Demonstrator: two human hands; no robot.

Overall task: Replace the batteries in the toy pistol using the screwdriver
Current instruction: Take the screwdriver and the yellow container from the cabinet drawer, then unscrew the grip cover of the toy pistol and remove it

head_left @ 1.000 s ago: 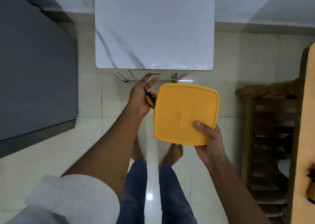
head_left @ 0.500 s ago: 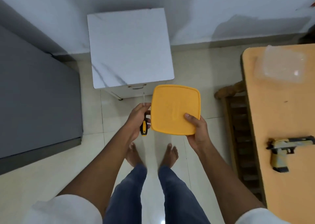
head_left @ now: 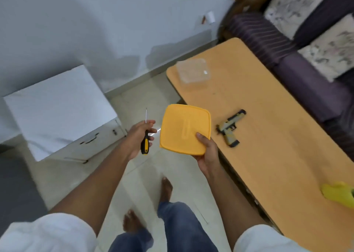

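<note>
My left hand point(head_left: 137, 138) grips a screwdriver point(head_left: 145, 143) with a black and yellow handle, its thin shaft pointing up. My right hand point(head_left: 207, 154) holds a square yellow lid point(head_left: 183, 129) by its near corner, thumb on top. The tan and black toy pistol point(head_left: 229, 129) lies on its side on the orange table point(head_left: 277, 155), just right of the lid. No batteries are visible.
A clear plastic container point(head_left: 193, 72) stands at the table's far end. Something yellow-green point(head_left: 340, 194) lies at the table's near right edge. A white marble-topped cabinet point(head_left: 57, 108) is at the left, a purple sofa point(head_left: 306, 63) with cushions behind the table. My bare feet stand on the tiled floor.
The view has swung right, from the white cabinet toward the orange table, bringing the pistol and sofa into sight. Both hands kept their hold on screwdriver and lid.
</note>
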